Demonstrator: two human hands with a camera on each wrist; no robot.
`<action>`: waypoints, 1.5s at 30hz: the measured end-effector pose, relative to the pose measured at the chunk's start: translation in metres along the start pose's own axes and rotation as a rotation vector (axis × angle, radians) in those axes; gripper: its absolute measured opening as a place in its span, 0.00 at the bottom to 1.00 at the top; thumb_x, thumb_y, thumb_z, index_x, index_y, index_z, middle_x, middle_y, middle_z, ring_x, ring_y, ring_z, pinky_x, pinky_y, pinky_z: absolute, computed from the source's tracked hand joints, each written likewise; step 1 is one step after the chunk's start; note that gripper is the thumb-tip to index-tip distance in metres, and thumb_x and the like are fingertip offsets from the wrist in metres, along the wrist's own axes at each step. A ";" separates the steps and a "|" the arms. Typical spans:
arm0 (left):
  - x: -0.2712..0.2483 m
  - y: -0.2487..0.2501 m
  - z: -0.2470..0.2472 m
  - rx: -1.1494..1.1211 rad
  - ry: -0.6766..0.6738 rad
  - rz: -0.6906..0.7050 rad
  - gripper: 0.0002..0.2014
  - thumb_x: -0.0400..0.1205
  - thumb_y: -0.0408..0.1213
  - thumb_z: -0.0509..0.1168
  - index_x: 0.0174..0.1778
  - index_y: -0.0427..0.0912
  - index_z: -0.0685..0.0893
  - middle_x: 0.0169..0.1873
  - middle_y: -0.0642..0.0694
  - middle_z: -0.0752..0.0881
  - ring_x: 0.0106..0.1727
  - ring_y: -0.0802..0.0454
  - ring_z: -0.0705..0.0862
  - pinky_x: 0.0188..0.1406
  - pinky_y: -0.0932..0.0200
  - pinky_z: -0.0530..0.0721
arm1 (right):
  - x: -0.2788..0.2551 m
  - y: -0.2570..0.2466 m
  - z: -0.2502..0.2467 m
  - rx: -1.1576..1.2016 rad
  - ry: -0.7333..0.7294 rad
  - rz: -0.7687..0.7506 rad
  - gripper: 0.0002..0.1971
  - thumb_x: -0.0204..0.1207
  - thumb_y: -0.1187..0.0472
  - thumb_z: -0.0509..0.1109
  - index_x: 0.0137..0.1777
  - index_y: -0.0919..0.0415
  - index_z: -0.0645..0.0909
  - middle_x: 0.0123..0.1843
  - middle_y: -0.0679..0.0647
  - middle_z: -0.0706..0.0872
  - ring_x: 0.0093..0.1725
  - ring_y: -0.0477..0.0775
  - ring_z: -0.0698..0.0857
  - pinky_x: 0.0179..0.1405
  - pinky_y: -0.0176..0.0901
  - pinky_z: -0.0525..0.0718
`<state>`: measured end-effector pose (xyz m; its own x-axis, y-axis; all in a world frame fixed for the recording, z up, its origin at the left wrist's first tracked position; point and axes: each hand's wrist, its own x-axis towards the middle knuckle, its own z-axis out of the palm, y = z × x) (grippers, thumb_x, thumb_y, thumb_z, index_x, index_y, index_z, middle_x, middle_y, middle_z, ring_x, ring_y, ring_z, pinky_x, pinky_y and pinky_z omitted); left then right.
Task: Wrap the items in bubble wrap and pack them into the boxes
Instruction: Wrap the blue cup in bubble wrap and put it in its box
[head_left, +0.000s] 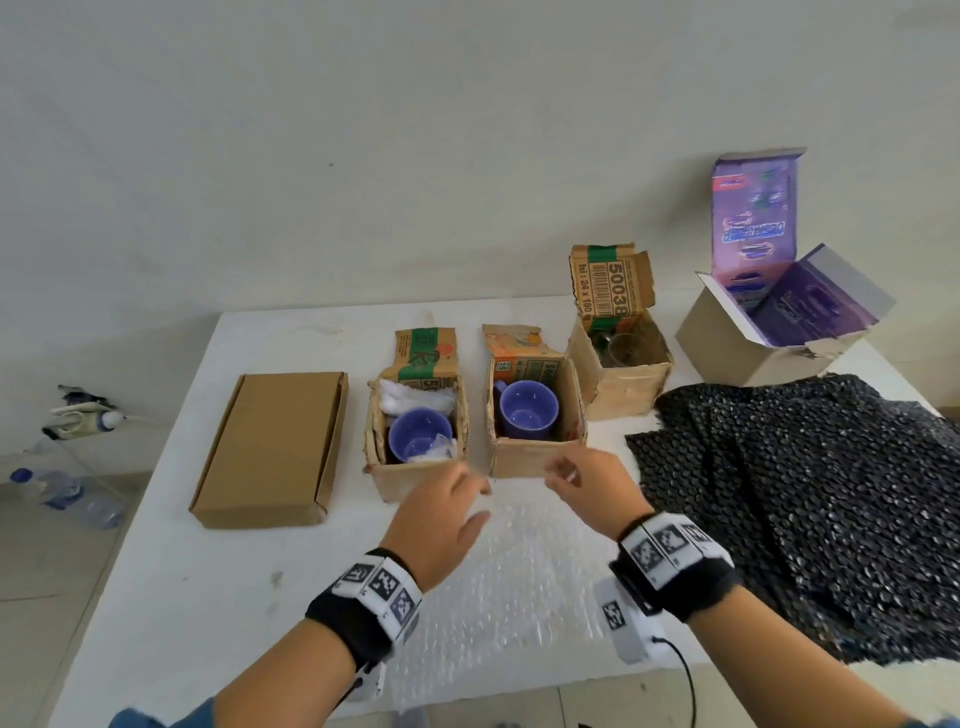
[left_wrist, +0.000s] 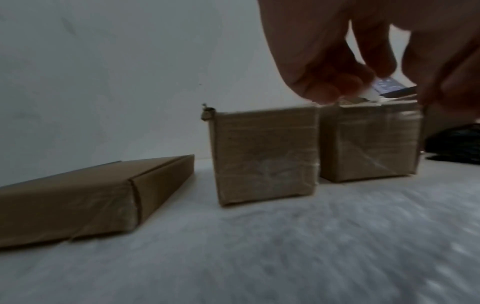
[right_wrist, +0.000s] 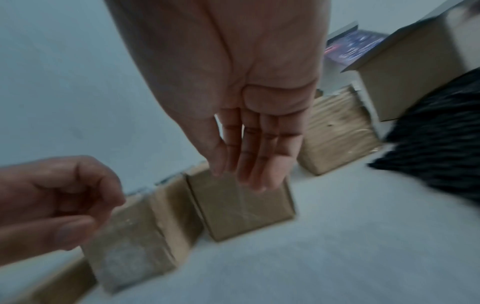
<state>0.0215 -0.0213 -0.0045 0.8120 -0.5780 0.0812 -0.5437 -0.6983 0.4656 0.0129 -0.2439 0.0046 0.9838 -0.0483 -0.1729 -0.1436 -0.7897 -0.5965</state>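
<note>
Both forearms reach forward from the 6 o'clock edge of the head view, each wrist banded in black with white coded tags. The left hand (head_left: 441, 519) hovers with fingers loosely curled, holding nothing. The right hand (head_left: 587, 488), at its 3 o'clock, hangs with fingers (right_wrist: 259, 156) straight, together and empty.

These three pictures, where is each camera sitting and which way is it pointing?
Head: worn on the head, looking down at the white table, open boxes and both hands, left hand, right hand.
Left wrist: low over the table, facing the flat closed box; curled fingers show.
Right wrist: looks along the straight fingers toward the boxes.
Shared: both wrist views show the two small boxes.
</note>
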 end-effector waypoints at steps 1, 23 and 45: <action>-0.001 0.007 0.007 -0.003 -0.118 -0.028 0.14 0.82 0.51 0.60 0.62 0.51 0.76 0.56 0.55 0.78 0.54 0.59 0.78 0.53 0.66 0.75 | -0.007 0.018 0.003 -0.077 -0.007 0.032 0.08 0.76 0.59 0.71 0.54 0.58 0.83 0.44 0.48 0.82 0.44 0.49 0.82 0.43 0.32 0.77; 0.010 0.015 -0.002 -0.573 -0.050 -0.437 0.09 0.80 0.43 0.68 0.52 0.45 0.81 0.45 0.46 0.87 0.44 0.52 0.87 0.45 0.57 0.86 | -0.027 0.043 0.010 -0.224 -0.180 0.038 0.17 0.80 0.45 0.64 0.57 0.57 0.81 0.55 0.56 0.82 0.57 0.56 0.80 0.58 0.45 0.77; -0.007 -0.065 -0.091 -1.259 0.106 -0.563 0.26 0.82 0.61 0.51 0.58 0.46 0.84 0.49 0.36 0.89 0.48 0.43 0.88 0.49 0.46 0.87 | 0.029 -0.121 0.023 0.602 -0.051 -0.348 0.24 0.77 0.80 0.56 0.47 0.54 0.88 0.53 0.55 0.82 0.49 0.55 0.82 0.47 0.38 0.83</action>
<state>0.0706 0.0663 0.0445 0.8989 -0.2741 -0.3419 0.3698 0.0559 0.9274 0.0569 -0.1357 0.0541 0.9792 0.1866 0.0792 0.1297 -0.2766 -0.9522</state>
